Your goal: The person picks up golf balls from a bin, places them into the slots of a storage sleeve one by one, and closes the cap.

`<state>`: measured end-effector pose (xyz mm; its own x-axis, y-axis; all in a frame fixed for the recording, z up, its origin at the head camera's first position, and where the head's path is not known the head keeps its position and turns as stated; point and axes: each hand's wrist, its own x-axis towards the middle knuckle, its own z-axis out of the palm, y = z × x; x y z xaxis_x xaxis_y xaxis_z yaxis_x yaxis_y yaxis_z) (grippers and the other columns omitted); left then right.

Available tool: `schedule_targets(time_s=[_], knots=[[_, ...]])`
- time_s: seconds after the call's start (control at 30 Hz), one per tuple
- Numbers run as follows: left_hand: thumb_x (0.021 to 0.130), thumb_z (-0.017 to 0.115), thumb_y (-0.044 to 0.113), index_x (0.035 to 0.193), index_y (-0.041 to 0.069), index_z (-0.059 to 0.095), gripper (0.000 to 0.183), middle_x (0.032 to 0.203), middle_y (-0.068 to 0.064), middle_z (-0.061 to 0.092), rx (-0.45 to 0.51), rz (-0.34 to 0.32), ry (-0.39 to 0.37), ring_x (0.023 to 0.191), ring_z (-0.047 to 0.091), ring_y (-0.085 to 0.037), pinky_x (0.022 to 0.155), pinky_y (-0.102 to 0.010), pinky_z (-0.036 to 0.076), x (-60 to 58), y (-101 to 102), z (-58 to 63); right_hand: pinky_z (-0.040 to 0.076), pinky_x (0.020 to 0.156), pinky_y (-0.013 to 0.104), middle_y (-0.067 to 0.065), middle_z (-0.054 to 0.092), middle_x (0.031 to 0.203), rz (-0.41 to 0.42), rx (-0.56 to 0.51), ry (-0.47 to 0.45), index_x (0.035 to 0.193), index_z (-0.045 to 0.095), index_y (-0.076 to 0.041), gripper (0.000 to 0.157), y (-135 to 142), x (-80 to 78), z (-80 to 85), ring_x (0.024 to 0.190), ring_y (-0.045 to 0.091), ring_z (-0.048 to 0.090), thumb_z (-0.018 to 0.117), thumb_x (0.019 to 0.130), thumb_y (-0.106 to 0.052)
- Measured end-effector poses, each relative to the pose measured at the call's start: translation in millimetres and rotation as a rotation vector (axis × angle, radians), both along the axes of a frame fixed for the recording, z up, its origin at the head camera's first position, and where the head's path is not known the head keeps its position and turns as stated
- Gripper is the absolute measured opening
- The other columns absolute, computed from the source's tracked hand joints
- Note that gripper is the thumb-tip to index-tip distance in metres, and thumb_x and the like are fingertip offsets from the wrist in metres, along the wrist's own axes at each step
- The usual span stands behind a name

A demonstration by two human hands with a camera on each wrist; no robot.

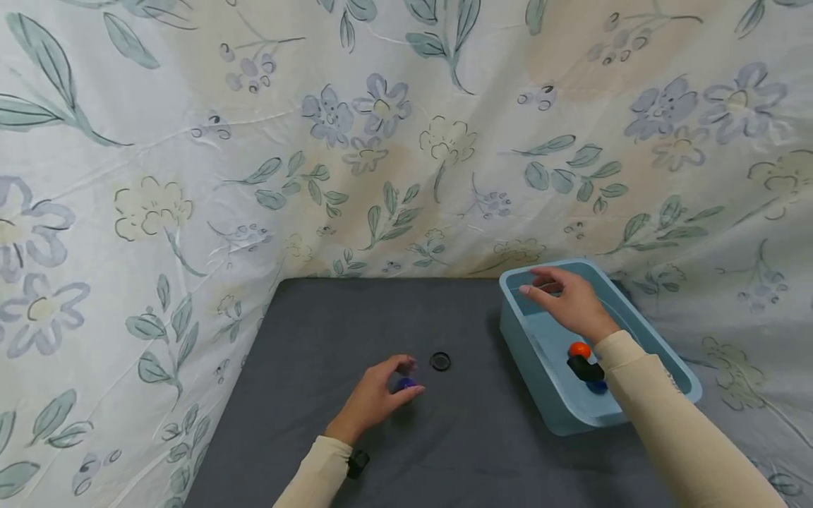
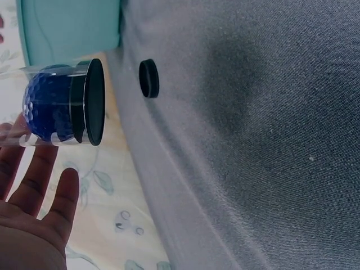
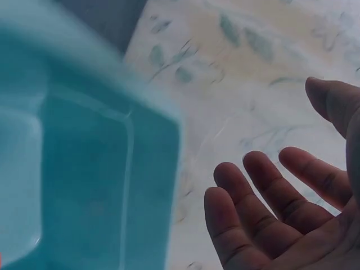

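Observation:
My left hand (image 1: 371, 395) holds a clear plastic cylinder with a blue dimpled ball (image 2: 48, 104) inside, above the dark cloth. A black cap (image 2: 95, 101) closes the cylinder's lower end. In the left wrist view the fingers lie along the clear wall; the thumb is hidden there. Just right of this hand in the head view, a black ring-shaped lid (image 1: 440, 361) lies on the cloth. My right hand (image 1: 571, 303) hovers over the far part of a light blue bin (image 1: 530, 367), fingers spread and slightly bent, holding nothing.
Inside the bin are an orange ball (image 1: 579, 349) and a blue object (image 1: 597, 387), partly covered by the right wrist's camera. Dark cloth (image 1: 356, 317) covers the table. A flower-patterned sheet (image 1: 394, 212) hangs behind it and at both sides.

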<state>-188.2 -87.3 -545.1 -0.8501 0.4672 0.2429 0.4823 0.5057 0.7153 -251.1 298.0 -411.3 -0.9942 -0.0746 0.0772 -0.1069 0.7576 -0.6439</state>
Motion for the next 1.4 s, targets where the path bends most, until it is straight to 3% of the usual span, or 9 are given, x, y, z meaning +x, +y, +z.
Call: schedule_targets(time_s=[0.23,0.5,0.7,0.83,1.0,1.23,1.4], knots=[[0.088,0.064,0.052,0.125,0.036,0.050,0.042,0.113,0.017,0.061,-0.006,0.007,0.007,0.100,0.064,-0.007,0.088,-0.037,0.054,0.0,-1.7,1.4,0.053,0.084,0.052,0.023,0.057,0.129,-0.018,0.130,-0.124,0.142,0.044,-0.006,0.078,25.5,-13.9,-18.9,0.114,0.040,0.058,0.054,0.089,-0.064],[0.088,0.065,0.051,0.123,0.038,0.050,0.040,0.112,0.019,0.060,0.000,0.009,-0.017,0.099,0.064,-0.004,0.089,-0.040,0.054,-1.3,-1.9,1.6,0.050,0.084,0.056,0.031,0.056,0.126,-0.019,0.294,-0.256,0.134,0.049,0.003,0.068,49.5,-33.1,-56.0,0.109,0.044,0.057,0.063,0.090,-0.047],[0.089,0.065,0.048,0.126,0.036,0.050,0.042,0.114,0.016,0.061,0.012,-0.003,-0.026,0.102,0.065,-0.010,0.089,-0.039,0.054,-2.5,0.6,0.3,0.049,0.087,0.059,0.033,0.055,0.126,-0.026,0.356,-0.345,0.128,0.052,0.007,0.065,59.0,-45.0,-75.2,0.108,0.047,0.057,0.069,0.086,-0.040],[0.089,0.066,0.047,0.126,0.035,0.050,0.042,0.115,0.015,0.061,0.025,-0.015,-0.024,0.103,0.065,-0.014,0.089,-0.039,0.054,-4.2,3.5,-0.4,0.050,0.086,0.056,0.034,0.055,0.125,-0.009,0.404,-0.388,0.125,0.054,0.009,0.063,66.5,-48.0,-84.6,0.107,0.047,0.058,0.071,0.086,-0.037],[0.089,0.066,0.047,0.126,0.035,0.050,0.042,0.115,0.015,0.061,0.015,-0.016,-0.021,0.102,0.066,-0.013,0.088,-0.032,0.054,-5.0,5.9,-2.2,0.053,0.081,0.051,0.034,0.058,0.117,-0.004,0.461,-0.456,0.120,0.055,0.011,0.058,72.2,-47.4,-92.4,0.099,0.043,0.061,0.073,0.084,-0.030],[0.089,0.065,0.047,0.126,0.036,0.050,0.041,0.113,0.016,0.061,0.015,-0.011,-0.028,0.101,0.066,-0.014,0.087,-0.031,0.054,-5.6,6.3,-2.9,0.053,0.064,0.042,0.021,0.065,0.090,0.044,0.578,-0.506,0.104,0.060,0.008,0.037,77.3,-42.4,-103.0,0.074,0.027,0.062,0.071,0.085,-0.021],[0.089,0.066,0.048,0.125,0.036,0.050,0.041,0.113,0.016,0.061,0.017,-0.010,-0.031,0.101,0.066,-0.015,0.087,-0.030,0.054,-6.7,6.7,-3.4,0.052,0.065,0.043,0.020,0.063,0.088,0.033,0.629,-0.532,0.104,0.060,0.007,0.030,77.5,-40.4,-111.1,0.074,0.027,0.060,0.069,0.085,-0.015]])
